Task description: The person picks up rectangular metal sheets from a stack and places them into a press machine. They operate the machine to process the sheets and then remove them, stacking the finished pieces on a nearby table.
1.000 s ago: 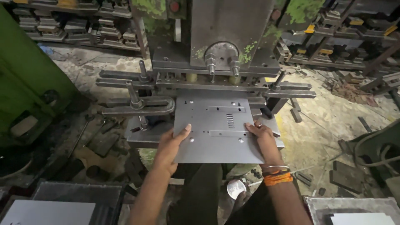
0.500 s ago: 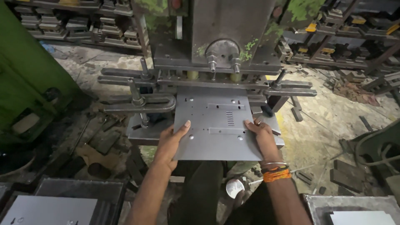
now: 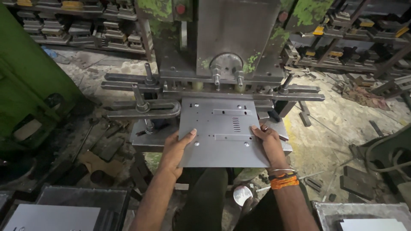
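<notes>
Head view shows the left hand [image 3: 175, 150] and right hand [image 3: 269, 143] each closed on a side edge of the flat metal sheet [image 3: 222, 132], lying under the press [image 3: 231, 47]

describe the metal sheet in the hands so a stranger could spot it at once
Find the big green-flecked press at centre. On its bed lies a flat grey metal sheet, gripped by the left hand and right hand. Only it has punched slots and a small vent grille.

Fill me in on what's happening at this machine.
A person holds a flat grey metal sheet with both hands, the left hand on its left edge and the right hand on its right edge. The sheet lies on the bed of a green-flecked press, its far edge under the tooling.
</notes>
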